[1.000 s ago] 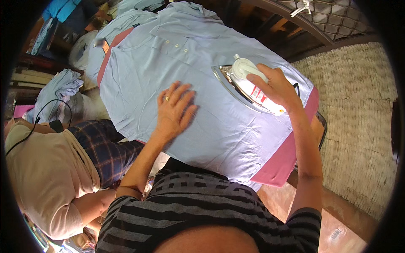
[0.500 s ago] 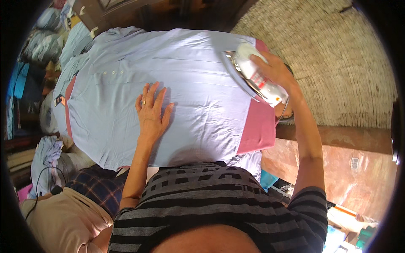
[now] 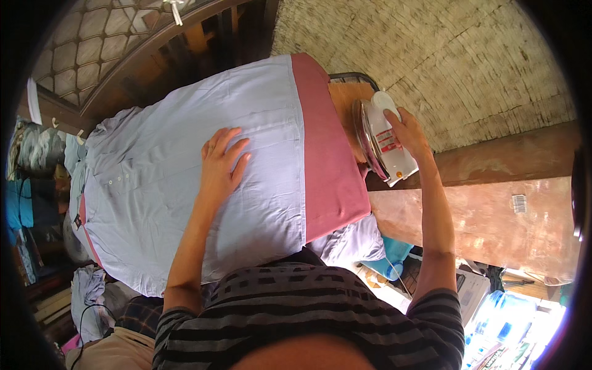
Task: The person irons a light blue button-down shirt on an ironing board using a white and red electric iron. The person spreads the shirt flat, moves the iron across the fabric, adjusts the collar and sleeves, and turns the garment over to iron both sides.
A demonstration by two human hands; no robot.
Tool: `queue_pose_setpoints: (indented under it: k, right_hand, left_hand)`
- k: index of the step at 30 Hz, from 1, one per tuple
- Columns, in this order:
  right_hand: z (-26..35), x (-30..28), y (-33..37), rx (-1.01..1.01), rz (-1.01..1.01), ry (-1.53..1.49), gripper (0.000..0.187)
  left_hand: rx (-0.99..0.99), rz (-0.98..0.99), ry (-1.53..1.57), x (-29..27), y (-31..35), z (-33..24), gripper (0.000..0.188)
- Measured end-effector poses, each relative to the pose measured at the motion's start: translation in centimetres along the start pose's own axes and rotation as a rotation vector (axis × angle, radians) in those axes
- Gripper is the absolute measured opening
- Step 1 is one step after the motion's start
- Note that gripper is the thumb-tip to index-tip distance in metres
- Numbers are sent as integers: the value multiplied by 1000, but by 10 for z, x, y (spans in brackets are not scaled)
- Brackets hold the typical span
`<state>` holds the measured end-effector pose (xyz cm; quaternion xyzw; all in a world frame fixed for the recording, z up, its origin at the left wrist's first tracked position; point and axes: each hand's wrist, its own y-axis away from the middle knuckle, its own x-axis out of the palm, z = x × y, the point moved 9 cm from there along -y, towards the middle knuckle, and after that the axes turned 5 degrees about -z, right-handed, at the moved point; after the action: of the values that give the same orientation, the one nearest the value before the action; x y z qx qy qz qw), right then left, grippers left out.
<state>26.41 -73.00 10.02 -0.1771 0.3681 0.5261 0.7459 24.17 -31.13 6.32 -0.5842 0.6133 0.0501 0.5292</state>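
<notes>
A light blue shirt [image 3: 166, 179] with a broad dusty-red hem band [image 3: 327, 142] lies spread over the ironing board, its small buttons toward the left. My left hand [image 3: 220, 161] is over the middle of the shirt, fingers apart, holding nothing. On the right, my right hand [image 3: 409, 135] grips a white clothes iron [image 3: 385, 139] by its handle. The iron is tilted on its side beyond the red band, over the bare wooden end [image 3: 348, 102] of the board. Its shiny soleplate faces left toward the shirt.
Beyond the board stands a dark wooden piece with a lattice panel [image 3: 80, 49]. A rough woven wall [image 3: 419, 55] and a reddish-brown ledge [image 3: 468, 209] are at the right. Piled clothes [image 3: 89, 296] lie at the left. A blue water container [image 3: 505, 314] stands lower right.
The iron in my right hand has moved off the shirt's right part to the bare board end. My view has shifted and turned. My left hand stays over the shirt.
</notes>
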Motion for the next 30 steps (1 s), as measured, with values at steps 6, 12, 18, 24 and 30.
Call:
queue_pose_setpoints:
  k: [6, 12, 18, 24, 30]
  right_hand:
    - [-13, 22, -23, -77, -45, -66, 39]
    - [-13, 26, -31, -149, -155, -34, 46]
    - [66, 13, 64, -645, -646, 267, 53]
    - [25, 131, 159, -486, -175, 61, 37]
    - [34, 160, 214, -356, -291, 145, 44]
  left_hand:
    - [163, 100, 69, 44, -63, -14, 22]
    - [390, 258, -14, 93, -103, -22, 33]
    - [490, 487, -79, 123, -123, -19, 27]
    - [502, 682, -75, 137, -152, -35, 5]
    - [641, 312, 167, 131, -143, -28, 16]
